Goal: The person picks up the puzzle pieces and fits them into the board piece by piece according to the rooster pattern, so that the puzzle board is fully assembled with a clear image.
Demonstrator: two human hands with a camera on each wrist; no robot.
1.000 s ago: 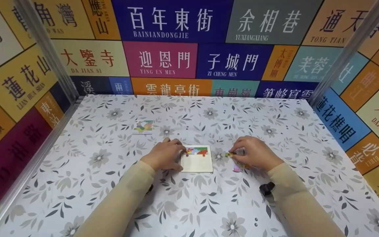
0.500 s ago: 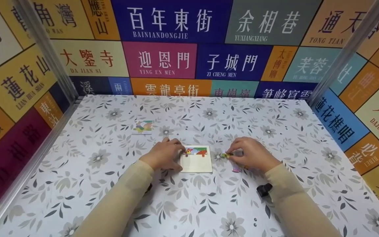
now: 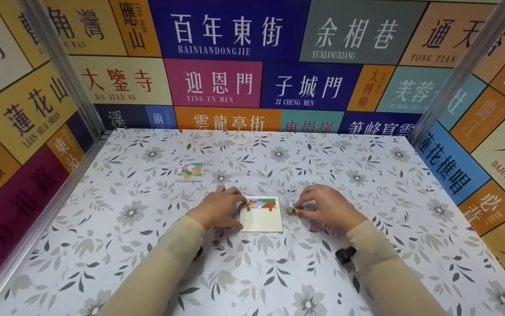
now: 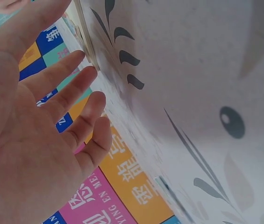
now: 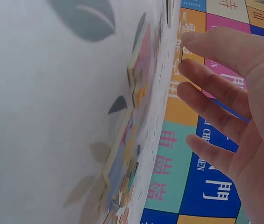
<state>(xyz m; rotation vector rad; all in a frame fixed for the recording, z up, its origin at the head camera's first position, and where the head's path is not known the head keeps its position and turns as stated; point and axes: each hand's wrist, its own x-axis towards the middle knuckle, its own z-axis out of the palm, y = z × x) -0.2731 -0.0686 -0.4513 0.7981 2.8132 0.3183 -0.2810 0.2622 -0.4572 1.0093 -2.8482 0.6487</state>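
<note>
A small pale puzzle board (image 3: pixel 261 223) lies in the middle of the table in the head view. Along its top runs a strip of fitted, colourful puzzle pieces (image 3: pixel 262 203). My left hand (image 3: pixel 217 208) touches the board's left edge with thumb and fingertips; its fingers are extended in the left wrist view. Just right of the board, my right hand (image 3: pixel 326 207) pinches a puzzle piece (image 3: pixel 293 209) with green and yellow on it, seen edge-on in the right wrist view. Loose puzzle pieces (image 5: pixel 117 158) lie below that hand, mostly hidden by it in the head view.
Farther back on the left lies a small picture card (image 3: pixel 190 171). A white cloth (image 3: pixel 279 272) with grey flowers and leaves covers the table. Panels with large lettering (image 3: pixel 217 83) stand behind and at both sides, with clear corner posts (image 3: pixel 463 70).
My right hand has moved left with the puzzle piece, closer to the board's right edge. The left hand stays at the board's left edge.
</note>
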